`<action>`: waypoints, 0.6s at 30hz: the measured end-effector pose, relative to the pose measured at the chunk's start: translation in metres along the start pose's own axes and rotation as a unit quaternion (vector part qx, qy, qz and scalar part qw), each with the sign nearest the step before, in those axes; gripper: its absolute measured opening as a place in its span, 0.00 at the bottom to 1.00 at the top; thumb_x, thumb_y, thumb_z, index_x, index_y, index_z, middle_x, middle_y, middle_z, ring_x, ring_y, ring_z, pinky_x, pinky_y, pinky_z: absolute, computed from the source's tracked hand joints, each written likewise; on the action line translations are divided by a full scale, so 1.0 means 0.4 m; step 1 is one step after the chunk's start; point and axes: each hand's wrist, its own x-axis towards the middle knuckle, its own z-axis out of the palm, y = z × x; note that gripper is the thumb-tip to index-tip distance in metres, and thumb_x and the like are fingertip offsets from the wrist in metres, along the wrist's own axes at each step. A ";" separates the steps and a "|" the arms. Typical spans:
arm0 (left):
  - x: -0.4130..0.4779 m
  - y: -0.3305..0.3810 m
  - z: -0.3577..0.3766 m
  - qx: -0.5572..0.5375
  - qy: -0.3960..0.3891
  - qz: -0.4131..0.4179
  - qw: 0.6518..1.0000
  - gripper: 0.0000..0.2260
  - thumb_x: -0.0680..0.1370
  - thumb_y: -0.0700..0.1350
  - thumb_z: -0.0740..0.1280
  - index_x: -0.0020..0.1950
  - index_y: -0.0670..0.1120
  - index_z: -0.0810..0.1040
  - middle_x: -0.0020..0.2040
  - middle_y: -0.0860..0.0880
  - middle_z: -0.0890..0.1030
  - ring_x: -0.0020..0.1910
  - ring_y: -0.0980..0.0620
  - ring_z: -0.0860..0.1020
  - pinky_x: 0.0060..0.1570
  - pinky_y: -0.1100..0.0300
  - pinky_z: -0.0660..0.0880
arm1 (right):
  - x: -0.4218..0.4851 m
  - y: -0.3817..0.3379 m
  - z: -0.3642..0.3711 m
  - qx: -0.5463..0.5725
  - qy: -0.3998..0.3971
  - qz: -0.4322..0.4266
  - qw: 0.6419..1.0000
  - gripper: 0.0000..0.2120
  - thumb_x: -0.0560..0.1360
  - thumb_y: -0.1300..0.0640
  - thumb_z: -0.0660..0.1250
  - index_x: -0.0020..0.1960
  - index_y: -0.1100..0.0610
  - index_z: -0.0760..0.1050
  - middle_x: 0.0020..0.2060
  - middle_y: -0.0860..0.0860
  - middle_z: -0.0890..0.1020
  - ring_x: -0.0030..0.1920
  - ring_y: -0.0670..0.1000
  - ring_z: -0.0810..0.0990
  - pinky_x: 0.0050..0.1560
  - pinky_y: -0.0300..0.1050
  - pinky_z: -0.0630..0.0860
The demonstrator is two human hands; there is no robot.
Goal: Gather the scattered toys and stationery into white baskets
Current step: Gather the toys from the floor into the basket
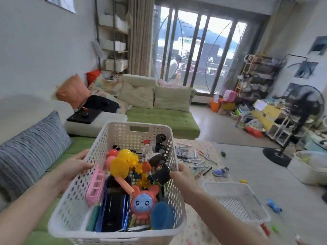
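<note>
Centrally, left hand (77,163) and right hand (184,174) grip the toy-filled white basket (123,131), fingers curled over its side rims.

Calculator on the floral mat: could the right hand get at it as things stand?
Probably not yet. The right hand grips the toy-filled basket, sharing the load with the left hand. The calculator lies uncovered among pens beyond, so only the basket stands in the way.

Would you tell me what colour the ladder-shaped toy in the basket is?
Pink; the ladder-shaped toy shows best in the head view.
</note>
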 end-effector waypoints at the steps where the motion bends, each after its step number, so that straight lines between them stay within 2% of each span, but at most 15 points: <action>1: 0.017 0.013 0.030 0.017 -0.024 0.003 1.000 0.26 0.76 0.29 0.56 0.69 0.53 0.67 0.50 0.34 0.78 0.46 0.36 0.77 0.46 0.40 0.75 | -0.009 0.011 -0.028 0.017 0.024 0.008 1.000 0.13 0.73 0.72 0.54 0.53 0.66 0.73 0.48 0.64 0.78 0.44 0.54 0.76 0.42 0.46 0.75; 2: 0.025 0.022 0.046 0.028 -0.036 0.006 0.999 0.26 0.76 0.29 0.56 0.68 0.53 0.67 0.50 0.34 0.78 0.45 0.36 0.77 0.46 0.40 0.75 | -0.018 0.014 -0.043 0.026 0.032 0.012 0.999 0.13 0.73 0.72 0.55 0.53 0.66 0.73 0.48 0.64 0.78 0.44 0.54 0.76 0.42 0.46 0.75; 5: 0.058 0.046 0.124 0.064 -0.093 0.014 0.993 0.28 0.75 0.29 0.56 0.71 0.52 0.65 0.46 0.35 0.77 0.38 0.38 0.77 0.31 0.48 0.77 | -0.072 0.033 -0.104 0.056 0.079 0.029 0.995 0.13 0.74 0.72 0.55 0.54 0.64 0.74 0.44 0.59 0.79 0.43 0.51 0.77 0.37 0.41 0.75; 8: 0.083 0.055 0.210 0.094 -0.157 0.015 0.983 0.30 0.75 0.29 0.57 0.73 0.52 0.62 0.46 0.34 0.77 0.37 0.39 0.76 0.34 0.48 0.76 | -0.130 0.058 -0.161 0.079 0.145 0.043 0.985 0.13 0.74 0.71 0.56 0.53 0.62 0.74 0.42 0.55 0.79 0.42 0.49 0.78 0.34 0.37 0.76; 12: 0.092 0.045 0.338 0.119 -0.218 0.017 0.968 0.29 0.76 0.29 0.57 0.72 0.53 0.62 0.44 0.36 0.77 0.37 0.40 0.75 0.33 0.50 0.75 | -0.198 0.109 -0.235 0.098 0.235 0.063 0.965 0.12 0.74 0.71 0.57 0.51 0.61 0.75 0.44 0.58 0.80 0.44 0.53 0.80 0.40 0.44 0.79; 15: 0.082 0.034 0.428 0.137 -0.256 0.015 0.957 0.29 0.76 0.29 0.57 0.73 0.53 0.62 0.47 0.35 0.77 0.39 0.39 0.75 0.38 0.49 0.73 | -0.255 0.144 -0.283 0.106 0.267 0.076 0.955 0.14 0.73 0.72 0.56 0.51 0.58 0.75 0.42 0.55 0.80 0.41 0.49 0.79 0.32 0.38 0.76; 18: 0.071 0.025 0.516 0.166 -0.285 0.013 0.944 0.29 0.76 0.30 0.58 0.73 0.52 0.62 0.47 0.35 0.77 0.38 0.40 0.75 0.39 0.49 0.73 | -0.304 0.177 -0.335 0.116 0.292 0.075 0.946 0.16 0.72 0.73 0.56 0.49 0.56 0.76 0.42 0.54 0.81 0.42 0.49 0.79 0.32 0.37 0.74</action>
